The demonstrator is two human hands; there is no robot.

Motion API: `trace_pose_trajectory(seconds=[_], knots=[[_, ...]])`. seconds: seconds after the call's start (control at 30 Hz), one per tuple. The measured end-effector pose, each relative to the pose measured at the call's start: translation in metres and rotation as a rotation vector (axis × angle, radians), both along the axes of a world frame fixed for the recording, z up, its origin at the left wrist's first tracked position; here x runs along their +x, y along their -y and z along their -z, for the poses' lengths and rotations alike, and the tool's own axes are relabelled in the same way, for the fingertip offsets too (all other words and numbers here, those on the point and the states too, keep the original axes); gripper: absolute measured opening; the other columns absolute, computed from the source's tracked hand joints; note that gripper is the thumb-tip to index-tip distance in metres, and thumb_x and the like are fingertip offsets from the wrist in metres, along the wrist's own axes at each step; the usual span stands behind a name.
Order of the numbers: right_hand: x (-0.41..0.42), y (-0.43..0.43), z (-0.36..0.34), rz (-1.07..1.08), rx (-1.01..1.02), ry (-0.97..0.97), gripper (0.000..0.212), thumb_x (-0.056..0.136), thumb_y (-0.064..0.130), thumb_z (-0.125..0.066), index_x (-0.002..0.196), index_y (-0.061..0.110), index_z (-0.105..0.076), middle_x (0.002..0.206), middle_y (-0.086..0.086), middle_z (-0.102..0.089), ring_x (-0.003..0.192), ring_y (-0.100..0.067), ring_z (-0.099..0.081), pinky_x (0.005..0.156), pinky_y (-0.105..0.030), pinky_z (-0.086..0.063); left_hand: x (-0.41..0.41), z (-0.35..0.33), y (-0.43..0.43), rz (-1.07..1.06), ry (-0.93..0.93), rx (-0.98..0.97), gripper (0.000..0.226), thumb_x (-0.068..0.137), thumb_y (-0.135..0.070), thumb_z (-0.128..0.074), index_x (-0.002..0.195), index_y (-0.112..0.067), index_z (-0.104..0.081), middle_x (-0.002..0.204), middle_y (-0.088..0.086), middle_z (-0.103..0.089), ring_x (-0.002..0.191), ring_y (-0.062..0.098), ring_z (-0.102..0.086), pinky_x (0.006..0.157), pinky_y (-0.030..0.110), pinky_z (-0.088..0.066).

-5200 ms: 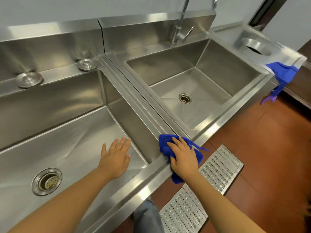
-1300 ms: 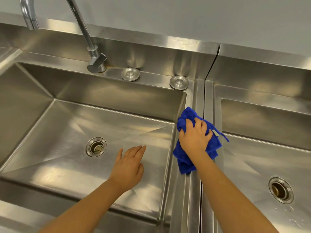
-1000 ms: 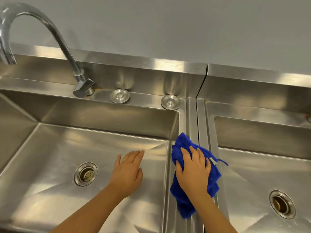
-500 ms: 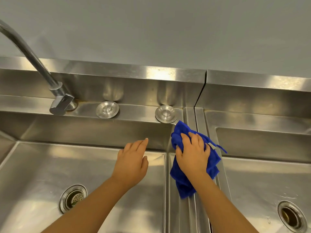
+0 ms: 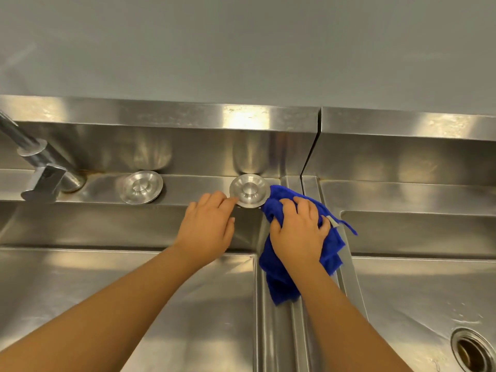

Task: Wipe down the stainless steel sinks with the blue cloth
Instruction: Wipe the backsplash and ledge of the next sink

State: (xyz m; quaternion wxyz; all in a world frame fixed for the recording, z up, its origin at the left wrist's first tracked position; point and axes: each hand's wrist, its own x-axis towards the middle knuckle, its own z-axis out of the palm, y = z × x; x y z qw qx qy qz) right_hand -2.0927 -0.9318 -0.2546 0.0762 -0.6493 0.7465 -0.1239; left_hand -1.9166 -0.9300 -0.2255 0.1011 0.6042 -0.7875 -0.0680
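Atop the ridge between two stainless steel sinks: blue cloth, bunched, pale tag, grasped under right hand. Left hand at 9 o'clock, relaxed, fingertips touching round steel cap. Grey wall at 12 o'clock.

The right hand has pushed the blue cloth up to the back ledge. The left hand has left the basin and now touches the round cap.
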Motion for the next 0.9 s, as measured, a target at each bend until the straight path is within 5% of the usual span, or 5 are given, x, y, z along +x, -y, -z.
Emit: trace_pose_trajectory(seconds=[0.37,0.9], knots=[[0.004,0.016,0.018,0.059,-0.166,-0.057,0.043,0.067,0.026,-0.079,0.108,0.019,-0.066,0.114,-0.007,-0.064,0.11,-0.032,-0.06,0.092,-0.061,-0.042,-0.025,0.011,0.056,-0.143,-0.068,0.037,0.035,0.096,-0.035,-0.05,0.128,-0.021,-0.052,0.118,0.002,-0.05,0.112,0.023,-0.045,0.088,0.033,-0.035],[0.005,0.017,0.013,0.053,-0.139,-0.019,0.041,0.077,0.026,-0.072,0.116,0.019,-0.064,0.123,-0.008,-0.061,0.12,-0.033,-0.054,0.099,-0.061,-0.036,-0.028,0.016,0.068,-0.114,-0.014,-0.017,0.031,0.095,-0.032,-0.054,0.121,-0.015,-0.051,0.124,0.002,-0.048,0.112,0.022,-0.042,0.088,0.032,-0.034]])
